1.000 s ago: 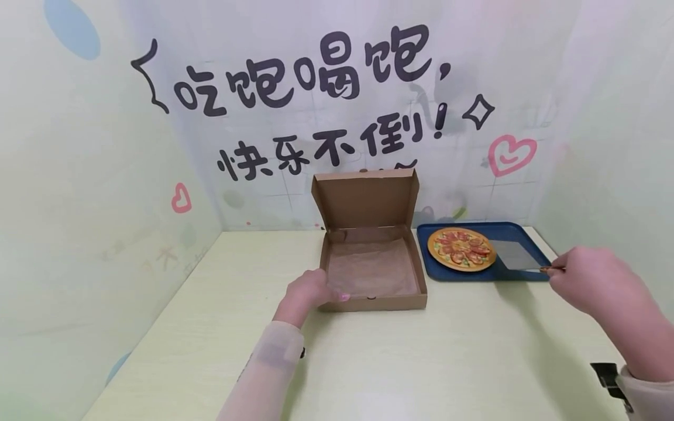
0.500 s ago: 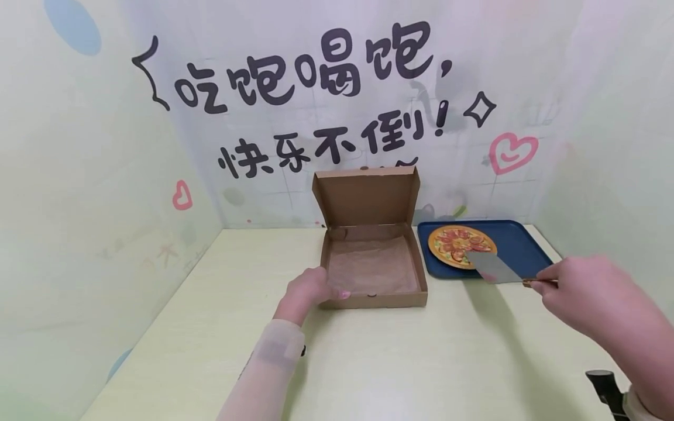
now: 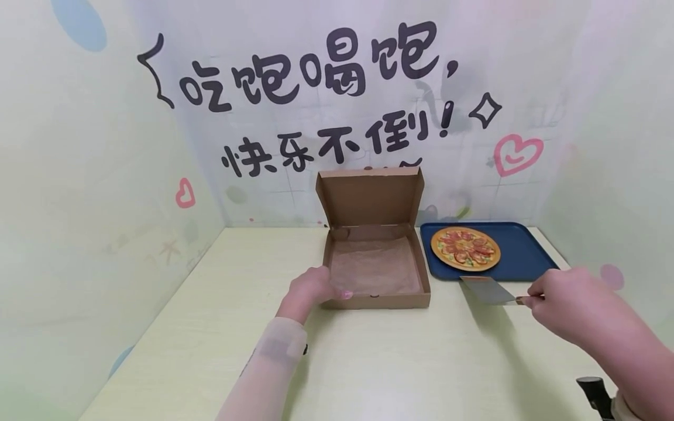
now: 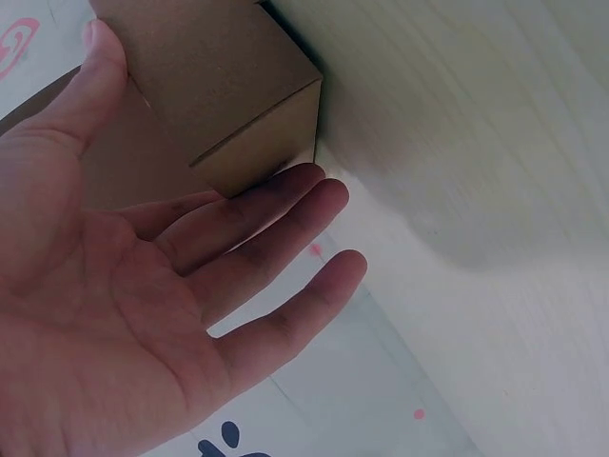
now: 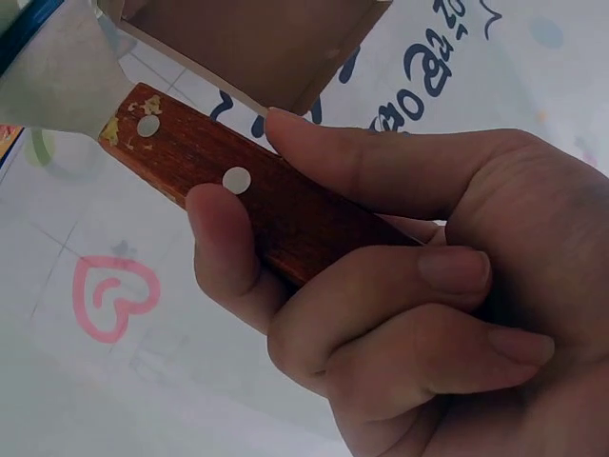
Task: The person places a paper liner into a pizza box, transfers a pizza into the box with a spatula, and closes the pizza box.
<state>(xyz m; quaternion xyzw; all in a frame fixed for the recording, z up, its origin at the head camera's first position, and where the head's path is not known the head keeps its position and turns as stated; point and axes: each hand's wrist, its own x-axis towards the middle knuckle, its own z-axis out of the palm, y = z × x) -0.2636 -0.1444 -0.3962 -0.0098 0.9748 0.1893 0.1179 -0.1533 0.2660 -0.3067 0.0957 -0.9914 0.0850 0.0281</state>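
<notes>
One hand, my right hand (image 3: 567,299), is curled firmly round the reddish-brown, riveted wooden handle (image 5: 181,145) of a flat, flaring metal-bladed spatula (image 3: 488,290). I hold it just in front of the blue rectangular tray (image 3: 526,251), its blade pointing left and away from me; whether the blade's edge touches the tray, I cannot tell. Towards the left side of that tray lies a round, orange-rimmed pizza with red and green toppings (image 3: 466,248). The tray sits at the back right of the pale wood-grain desk (image 3: 368,362), just beside a square brown cardboard box (image 3: 389,302) whose lid stands raised. A crinkled sheet of thin brown paper (image 3: 375,263) lines the box. My left hand (image 3: 310,286) rests at the box's front left corner, thumb on the front rim, fingers loosely extended along the left side. A pale sleeve (image 3: 263,374) covers my left forearm. Black Chinese characters (image 3: 338,146) and pink hearts (image 3: 516,159) decorate the light-coloured wall (image 3: 263,29) behind.
</notes>
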